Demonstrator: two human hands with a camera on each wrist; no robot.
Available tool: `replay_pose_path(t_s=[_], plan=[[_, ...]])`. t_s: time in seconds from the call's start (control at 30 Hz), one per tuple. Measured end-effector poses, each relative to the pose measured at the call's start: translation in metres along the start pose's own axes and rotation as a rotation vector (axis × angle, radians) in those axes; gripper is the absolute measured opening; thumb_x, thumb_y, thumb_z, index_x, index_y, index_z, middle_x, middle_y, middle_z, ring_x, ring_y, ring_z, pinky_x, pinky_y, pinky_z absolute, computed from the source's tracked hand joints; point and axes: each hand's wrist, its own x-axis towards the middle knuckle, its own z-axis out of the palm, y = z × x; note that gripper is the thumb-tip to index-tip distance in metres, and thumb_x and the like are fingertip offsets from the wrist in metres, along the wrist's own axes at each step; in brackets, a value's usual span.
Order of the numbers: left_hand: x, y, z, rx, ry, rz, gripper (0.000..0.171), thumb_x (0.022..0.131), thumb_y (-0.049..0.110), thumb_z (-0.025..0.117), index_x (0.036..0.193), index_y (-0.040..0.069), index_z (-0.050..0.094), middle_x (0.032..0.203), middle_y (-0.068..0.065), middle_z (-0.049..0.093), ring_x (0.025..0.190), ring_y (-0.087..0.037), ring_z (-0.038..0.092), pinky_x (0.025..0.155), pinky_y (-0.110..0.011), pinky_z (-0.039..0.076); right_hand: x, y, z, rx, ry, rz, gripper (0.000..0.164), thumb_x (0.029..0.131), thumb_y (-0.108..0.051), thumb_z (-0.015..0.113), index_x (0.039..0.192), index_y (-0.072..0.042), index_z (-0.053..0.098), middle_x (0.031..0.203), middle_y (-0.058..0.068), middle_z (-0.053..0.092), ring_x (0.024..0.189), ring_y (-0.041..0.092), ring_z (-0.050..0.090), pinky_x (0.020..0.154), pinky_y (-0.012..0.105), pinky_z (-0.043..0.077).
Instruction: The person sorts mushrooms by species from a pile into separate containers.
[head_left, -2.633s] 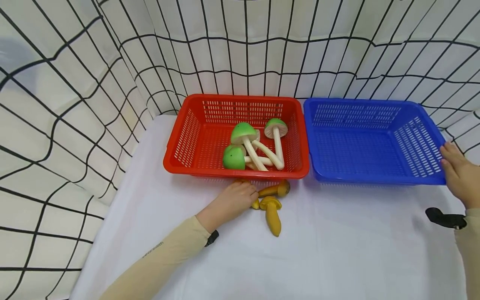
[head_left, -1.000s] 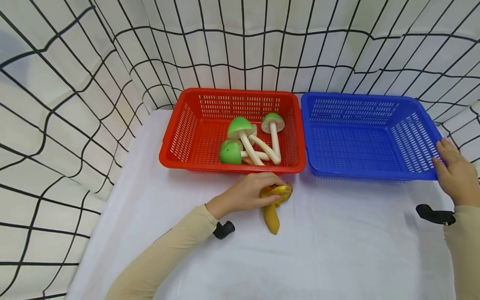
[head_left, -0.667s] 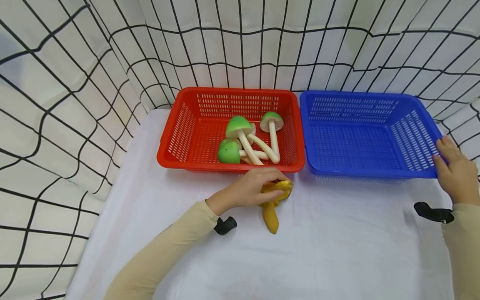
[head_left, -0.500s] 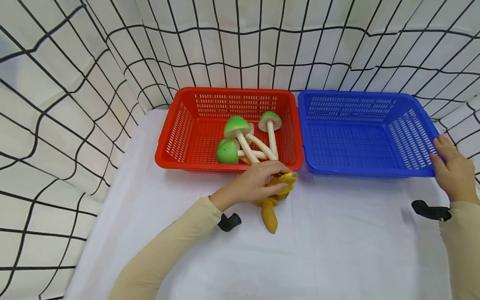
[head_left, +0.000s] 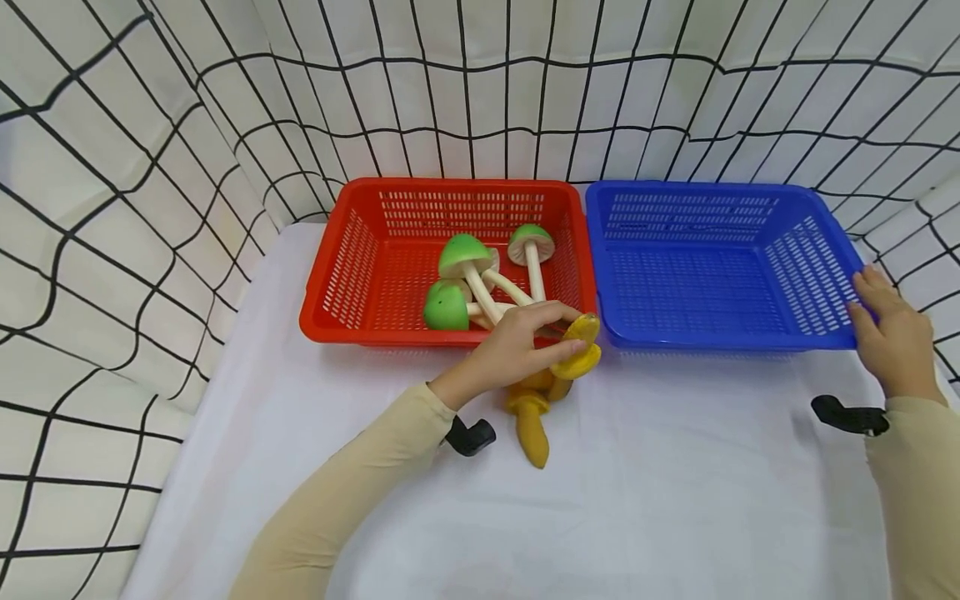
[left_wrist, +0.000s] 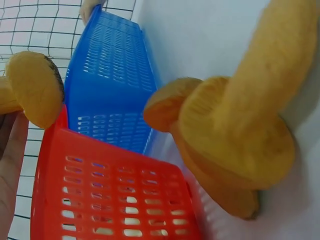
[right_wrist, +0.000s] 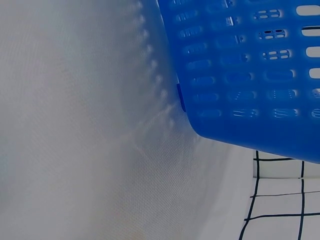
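Note:
My left hand (head_left: 517, 342) pinches a yellow toy mushroom (head_left: 577, 363) between thumb and fingers, over the front right corner of the red basket (head_left: 390, 337). The cap of this held mushroom (left_wrist: 36, 90) shows at the left of the left wrist view. Below the hand, a yellow mushroom (head_left: 533, 440) lies on the white cloth against a browner yellow one (head_left: 560, 389), partly hidden in the head view. My right hand (head_left: 898, 342) rests with fairly straight fingers on the right rim of the blue basket (head_left: 720, 340); the right wrist view shows no fingers.
Several green-capped toy mushrooms (head_left: 463, 257) with white stems lie in the red basket. The blue basket stands right beside it, its floor bare. White cloth (head_left: 660, 483) covers the table. A black grid net (head_left: 480, 62) over white sheeting rises behind and at the sides.
My left hand has shifted right, taken a yellow mushroom and raised it toward the baskets, uncovering the mushrooms beneath. My right hand stays at the blue basket's rim. The head view has shifted slightly.

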Motion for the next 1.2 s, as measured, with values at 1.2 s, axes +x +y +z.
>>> replay_pose_path(t_s=[1.2], plan=[[0.068,0.005,0.035,-0.370,0.204,-0.159,0.030,0.092,0.012,0.061,0.119,-0.001,0.059,0.113,-0.012,0.063,0.103,-0.015,0.061,0.086,-0.019,0.048,0.001,-0.001,0.001,0.010,0.042,0.022,0.046,0.097,-0.012,0.036,0.141,0.001,0.037,0.147,0.015,0.032,0.138,0.029,0.027,0.114,0.036,0.014]])
